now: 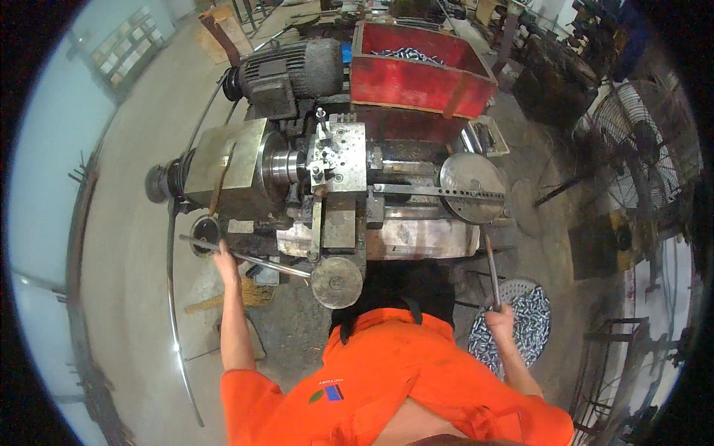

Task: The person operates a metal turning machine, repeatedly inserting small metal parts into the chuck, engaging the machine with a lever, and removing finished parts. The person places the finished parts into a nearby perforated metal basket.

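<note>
Left hand (224, 258) grips a long steel lever (245, 258) on the grimy grey metal lathe (327, 186); right hand (500, 321) clasps a thin upright steel handle (491, 269).

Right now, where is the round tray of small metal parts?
In the head view, the round perforated tray sits low on the person's right, on the floor beside the lathe, just behind the right hand gripping a lever.

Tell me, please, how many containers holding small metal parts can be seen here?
2. A red bin sits behind the machine, and a round perforated basket stands on the floor beside the right hand. Others may be hidden.
</note>
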Tool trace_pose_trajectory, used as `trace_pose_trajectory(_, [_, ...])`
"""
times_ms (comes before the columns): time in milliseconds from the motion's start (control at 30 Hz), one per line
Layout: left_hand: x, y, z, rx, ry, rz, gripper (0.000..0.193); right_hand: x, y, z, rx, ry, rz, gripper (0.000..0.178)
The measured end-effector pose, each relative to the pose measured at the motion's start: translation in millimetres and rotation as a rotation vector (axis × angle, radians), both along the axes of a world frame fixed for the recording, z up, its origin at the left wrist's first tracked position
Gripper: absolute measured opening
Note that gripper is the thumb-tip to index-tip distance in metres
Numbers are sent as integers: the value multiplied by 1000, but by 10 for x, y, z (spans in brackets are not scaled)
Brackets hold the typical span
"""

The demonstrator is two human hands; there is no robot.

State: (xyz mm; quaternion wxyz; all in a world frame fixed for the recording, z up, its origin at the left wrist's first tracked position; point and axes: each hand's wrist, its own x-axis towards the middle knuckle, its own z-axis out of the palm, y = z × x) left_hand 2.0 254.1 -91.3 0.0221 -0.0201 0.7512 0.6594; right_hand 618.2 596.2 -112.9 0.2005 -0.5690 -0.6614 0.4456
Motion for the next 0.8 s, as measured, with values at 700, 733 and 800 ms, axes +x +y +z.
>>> trace_pose_trajectory(700, [67,-5,102,-74,-101,-64,39,300,1035,451,533,-644,137,53])
trace_pose_trajectory(733, [67,14,103,-106,-91,-100,39,421,1327,407,594,-738,146,55])
trace_pose_trajectory(800, [93,59,98,-117,-77,-130,39,553,1906,348,736,-843,208,58])
